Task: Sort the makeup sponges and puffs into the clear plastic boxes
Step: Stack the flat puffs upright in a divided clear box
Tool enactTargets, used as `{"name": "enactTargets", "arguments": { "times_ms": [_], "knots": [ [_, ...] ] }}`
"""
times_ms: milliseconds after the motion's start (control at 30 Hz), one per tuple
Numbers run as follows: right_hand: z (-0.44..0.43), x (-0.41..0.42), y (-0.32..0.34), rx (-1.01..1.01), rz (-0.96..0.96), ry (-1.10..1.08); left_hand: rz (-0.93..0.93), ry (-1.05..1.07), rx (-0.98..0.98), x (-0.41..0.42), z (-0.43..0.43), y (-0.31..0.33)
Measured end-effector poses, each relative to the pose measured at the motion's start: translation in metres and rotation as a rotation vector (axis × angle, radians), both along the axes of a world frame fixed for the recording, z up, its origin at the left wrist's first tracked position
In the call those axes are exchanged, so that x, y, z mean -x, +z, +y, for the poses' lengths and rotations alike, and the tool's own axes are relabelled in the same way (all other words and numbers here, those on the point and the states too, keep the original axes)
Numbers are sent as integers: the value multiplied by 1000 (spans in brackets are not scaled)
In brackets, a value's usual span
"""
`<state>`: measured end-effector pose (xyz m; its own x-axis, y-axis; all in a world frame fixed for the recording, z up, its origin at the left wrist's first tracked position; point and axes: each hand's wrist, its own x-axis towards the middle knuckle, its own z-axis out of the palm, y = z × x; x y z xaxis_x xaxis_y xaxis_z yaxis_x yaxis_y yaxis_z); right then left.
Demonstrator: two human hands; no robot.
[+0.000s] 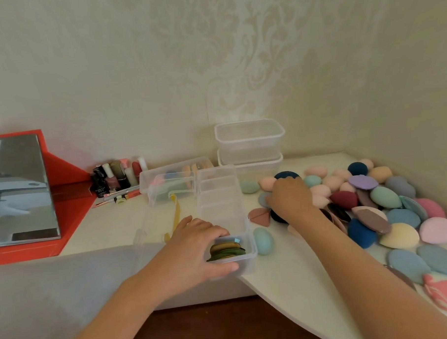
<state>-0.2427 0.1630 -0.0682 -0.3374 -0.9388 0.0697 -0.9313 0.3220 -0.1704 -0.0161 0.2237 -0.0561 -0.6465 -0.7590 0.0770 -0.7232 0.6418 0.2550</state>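
Left hand [195, 247] grips the box [221, 192] at its puff-filled end; right hand [290, 199] curls into the sponges [385, 200], its hold hidden. Bottles [110, 180] carry blurred, unreadable labels; stacked tubs [249, 142] stand behind.

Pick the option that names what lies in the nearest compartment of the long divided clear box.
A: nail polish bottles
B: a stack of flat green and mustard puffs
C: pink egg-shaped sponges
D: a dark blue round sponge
B: the nearest compartment of the divided box holds a stack of flat green and mustard puffs, and the left hand grips that end of the box.
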Motion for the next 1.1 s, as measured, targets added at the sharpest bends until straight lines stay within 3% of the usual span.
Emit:
{"name": "enactTargets", "arguments": {
  "times_ms": [100, 267, 400, 533, 700, 900, 1100],
  "knots": [
    [-2, 3, -1, -18, -96, -22, 32, 25, -29, 4, 4, 1],
    [9, 4, 9, 153, -207, 56, 63, 67, -20, 10, 11, 1],
    [21, 9, 25, 361, -425, 236, 111, 60, 0, 15, 16, 0],
    [52, -3, 50, 365, -539, 493, 104, 68, 1, 19, 17, -3],
    [78, -13, 59, 279, -560, 668, 88, 101, 11, 22, 16, -11],
    [87, -15, 56, 215, -334, 723, 237, 120, -21, 27, 29, -8],
    [87, -28, 49, 277, -145, 750, 219, 126, -7, 27, 27, -12]
  ]
}}
